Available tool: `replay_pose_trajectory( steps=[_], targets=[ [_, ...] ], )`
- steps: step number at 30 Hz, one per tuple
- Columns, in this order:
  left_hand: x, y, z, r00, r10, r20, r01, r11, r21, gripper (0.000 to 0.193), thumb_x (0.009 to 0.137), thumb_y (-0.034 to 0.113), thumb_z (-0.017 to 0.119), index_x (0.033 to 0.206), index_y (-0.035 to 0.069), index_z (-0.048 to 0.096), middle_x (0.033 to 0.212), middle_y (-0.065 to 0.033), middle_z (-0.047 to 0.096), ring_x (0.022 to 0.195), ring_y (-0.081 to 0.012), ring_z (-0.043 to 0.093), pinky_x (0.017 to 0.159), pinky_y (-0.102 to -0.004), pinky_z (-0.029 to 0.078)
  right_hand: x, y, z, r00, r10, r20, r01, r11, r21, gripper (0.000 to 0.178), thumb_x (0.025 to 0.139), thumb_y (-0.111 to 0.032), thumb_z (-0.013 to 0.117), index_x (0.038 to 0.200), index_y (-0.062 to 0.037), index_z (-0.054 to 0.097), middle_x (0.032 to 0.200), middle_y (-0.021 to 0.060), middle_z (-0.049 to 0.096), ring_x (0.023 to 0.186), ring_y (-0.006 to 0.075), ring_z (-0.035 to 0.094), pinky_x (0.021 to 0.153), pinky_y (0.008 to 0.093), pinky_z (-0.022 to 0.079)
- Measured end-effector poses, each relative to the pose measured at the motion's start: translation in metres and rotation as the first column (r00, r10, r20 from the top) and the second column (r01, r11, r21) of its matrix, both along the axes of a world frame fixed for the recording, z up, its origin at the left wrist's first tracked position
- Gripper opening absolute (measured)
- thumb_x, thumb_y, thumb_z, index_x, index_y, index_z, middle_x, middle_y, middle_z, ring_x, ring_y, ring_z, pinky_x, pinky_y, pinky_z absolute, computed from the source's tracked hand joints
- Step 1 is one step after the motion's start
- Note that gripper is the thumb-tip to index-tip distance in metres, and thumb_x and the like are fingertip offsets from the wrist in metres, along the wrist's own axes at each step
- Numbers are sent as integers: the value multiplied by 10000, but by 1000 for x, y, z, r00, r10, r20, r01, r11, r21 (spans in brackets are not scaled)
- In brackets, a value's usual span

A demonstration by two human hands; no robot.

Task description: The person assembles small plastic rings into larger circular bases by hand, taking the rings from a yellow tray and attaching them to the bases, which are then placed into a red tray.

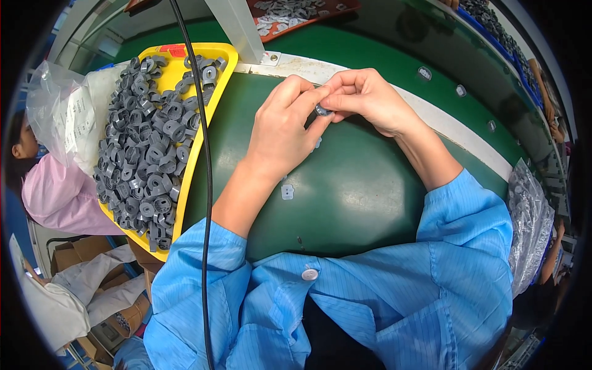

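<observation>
Both my hands meet over the far part of the green work surface. Between their fingertips sits a small dark grey plastic part, mostly covered by the fingers. My left hand pinches it with thumb and forefinger. From the other side, my right hand closes its thumb and fingers on the same part. A small pale flat piece with holes lies on the surface below my left hand. Another pale piece peeks out beside my left thumb.
At left, a yellow tray is heaped with grey plastic parts; a black cable hangs across it. Beyond a white rail, pale pieces rest on a green belt. A red-brown tray stands behind, plastic bags at right.
</observation>
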State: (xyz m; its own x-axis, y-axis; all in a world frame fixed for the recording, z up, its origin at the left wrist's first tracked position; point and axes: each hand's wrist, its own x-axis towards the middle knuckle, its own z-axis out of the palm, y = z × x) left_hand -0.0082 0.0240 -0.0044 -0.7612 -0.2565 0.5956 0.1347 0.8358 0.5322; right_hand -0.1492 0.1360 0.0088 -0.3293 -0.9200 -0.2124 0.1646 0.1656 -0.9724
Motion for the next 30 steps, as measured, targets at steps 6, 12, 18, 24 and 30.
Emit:
replay_pose_trajectory(
  steps=[6, 12, 18, 24, 30],
  targets=[
    [0, -7, 0, 996, -91, -9, 91, 996, -16, 362, 643, 34, 766, 984, 70, 653, 851, -47, 552, 748, -221, 582, 630, -317, 500, -4, -1, -6, 999, 41, -9, -41, 997, -68, 112, 801, -56, 684, 876, -3, 620, 798, 52, 654, 715, 93, 614, 655, 212, 502],
    [-1, -13, 4, 975, -196, -102, 204, 976, 77, 380, 639, 30, 780, 1000, 92, 679, 886, -40, 577, 756, -195, 586, 639, -300, 513, -6, -1, 2, 987, 141, 81, -129, 981, -142, 171, 742, 10, 665, 889, -24, 586, 794, 35, 623, 732, 91, 602, 702, 224, 494],
    [2, -12, 3, 942, -334, -23, 333, 928, 167, 377, 645, 26, 781, 1004, 84, 680, 903, -44, 595, 780, -187, 604, 681, -288, 525, -7, 0, 0, 965, 262, 12, -259, 960, -106, 181, 686, 16, 624, 786, -64, 495, 703, -18, 562, 634, 44, 509, 565, 183, 381],
    [2, -2, 7, 962, -268, -56, 273, 952, 139, 348, 670, 87, 771, 1001, 105, 668, 905, -40, 590, 819, -221, 603, 695, -315, 518, -11, 3, -5, 915, 323, 242, -289, 943, -168, 178, 688, 5, 624, 795, -57, 496, 677, -12, 552, 580, 55, 484, 530, 188, 368],
    [5, -11, 10, 939, -319, 132, 314, 948, 52, 352, 655, 77, 764, 988, 100, 652, 936, -40, 580, 812, -236, 612, 688, -334, 526, -7, 5, 5, 939, 294, -179, -297, 955, 9, 202, 720, 38, 644, 830, -41, 494, 726, -2, 575, 679, 57, 540, 619, 204, 446]
  ],
)
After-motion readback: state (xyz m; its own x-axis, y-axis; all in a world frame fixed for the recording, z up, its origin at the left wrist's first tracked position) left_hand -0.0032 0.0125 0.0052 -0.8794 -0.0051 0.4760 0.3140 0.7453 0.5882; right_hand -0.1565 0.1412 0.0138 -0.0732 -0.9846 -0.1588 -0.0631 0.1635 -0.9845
